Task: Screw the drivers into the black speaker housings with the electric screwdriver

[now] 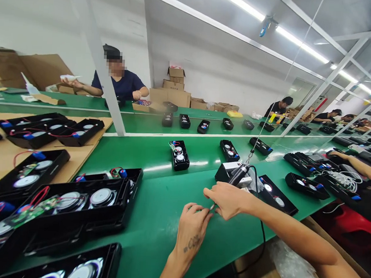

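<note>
My right hand (228,199) is wrapped round a black electric screwdriver (239,174) that hangs from a thin cable. Its tip (212,206) points down and left, over the green bench. Close to that tip, the fingers of my left hand (194,222) are pinched together; whatever they hold is hidden or too small to name. Behind the screwdriver stands a black-and-white box (227,172) with clear plastic beside it. To its right lies an open black speaker case (277,196) with two round drivers. Another open speaker case (180,156), with a green circuit board, sits farther back.
Several open speaker cases (87,208) with wires and boards crowd the left, some on cardboard (76,161). More cases (306,186) lie at the right, near another person's arm (356,165). A white frame post (114,91) rises at the left. A co-worker (120,81) sits opposite.
</note>
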The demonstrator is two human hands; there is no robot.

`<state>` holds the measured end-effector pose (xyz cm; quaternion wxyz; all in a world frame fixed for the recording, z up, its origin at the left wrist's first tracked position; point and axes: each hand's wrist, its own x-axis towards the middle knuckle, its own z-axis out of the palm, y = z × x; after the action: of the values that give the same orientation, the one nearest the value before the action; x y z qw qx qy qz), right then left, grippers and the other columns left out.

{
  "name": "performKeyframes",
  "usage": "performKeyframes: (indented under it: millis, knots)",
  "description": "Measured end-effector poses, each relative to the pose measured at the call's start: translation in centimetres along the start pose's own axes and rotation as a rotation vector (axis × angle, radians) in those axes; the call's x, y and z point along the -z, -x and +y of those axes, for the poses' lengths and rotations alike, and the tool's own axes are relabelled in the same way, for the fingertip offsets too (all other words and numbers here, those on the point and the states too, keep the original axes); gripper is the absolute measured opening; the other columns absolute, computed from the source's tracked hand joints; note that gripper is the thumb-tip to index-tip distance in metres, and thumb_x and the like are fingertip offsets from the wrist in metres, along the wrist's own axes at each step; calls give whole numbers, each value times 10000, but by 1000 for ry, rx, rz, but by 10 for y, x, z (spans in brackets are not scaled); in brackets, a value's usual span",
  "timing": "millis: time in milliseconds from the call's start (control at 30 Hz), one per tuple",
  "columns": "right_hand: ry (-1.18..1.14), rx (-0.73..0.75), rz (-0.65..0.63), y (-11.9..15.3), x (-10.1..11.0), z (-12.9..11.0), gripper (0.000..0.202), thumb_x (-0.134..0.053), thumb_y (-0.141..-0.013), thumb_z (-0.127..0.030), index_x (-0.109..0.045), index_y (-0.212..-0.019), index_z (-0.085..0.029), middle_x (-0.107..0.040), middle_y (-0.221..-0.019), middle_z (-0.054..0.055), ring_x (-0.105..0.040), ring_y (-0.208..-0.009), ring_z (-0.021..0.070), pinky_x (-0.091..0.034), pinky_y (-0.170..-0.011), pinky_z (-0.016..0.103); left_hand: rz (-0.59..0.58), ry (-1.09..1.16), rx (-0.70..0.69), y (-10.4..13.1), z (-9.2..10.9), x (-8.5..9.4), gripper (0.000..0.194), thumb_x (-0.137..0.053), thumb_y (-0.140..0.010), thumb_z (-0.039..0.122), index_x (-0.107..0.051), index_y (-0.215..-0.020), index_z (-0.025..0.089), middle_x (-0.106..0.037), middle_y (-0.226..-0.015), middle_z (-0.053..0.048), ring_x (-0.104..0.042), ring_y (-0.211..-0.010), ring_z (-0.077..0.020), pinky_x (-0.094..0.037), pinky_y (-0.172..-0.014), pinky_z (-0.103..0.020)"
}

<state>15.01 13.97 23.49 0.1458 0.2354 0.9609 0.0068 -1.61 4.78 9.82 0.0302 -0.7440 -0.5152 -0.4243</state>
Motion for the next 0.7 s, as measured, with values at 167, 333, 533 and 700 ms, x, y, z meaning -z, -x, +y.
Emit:
performKeyframes:
  millis: [167,333,533,700]
  knots:
    - [65,-91,-216,24,-74,6,610,-821,-679,-121,-658,-1267,-117,-778,-946,132,-739,-850,303,-469,-837,393,-88,-159,123,-38,-69,-29,230,-624,-1031,259,-766,-1212,257,-816,-1182,-59,-727,-1193,-264,-586,-1055,-459]
    - [-146,-272,-215,58,-122,18,540,-805,-632,-35,-741,-1163,-113,-792,-1079,183,-755,-1036,371,-526,-976,454,-161,-365,273,-123,-161,-54,414,-665,-972,197,-672,-1378,119,-675,-1440,-214,-545,-1457,-400,-352,-1248,-692]
    - [-987,-354,101,81,-147,3,658,-732,-793,-197,-670,-1438,-312,-698,-1468,87,-640,-1370,321,-470,-1194,455,-302,-435,242,-166,-201,-39,243,-783,-906,268,-762,-1142,214,-795,-1158,-84,-623,-1349,-348,-355,-1241,-691]
    - [-1661,-361,491,-12,-158,-5,904,-676,-892,-626,-434,-1664,-223,-489,-1686,191,-577,-1471,332,-453,-1232,481,-264,-448,170,-83,-142,-5,309,-682,-920,167,-768,-1202,263,-823,-1109,-70,-555,-1440,-383,-220,-1297,-763]
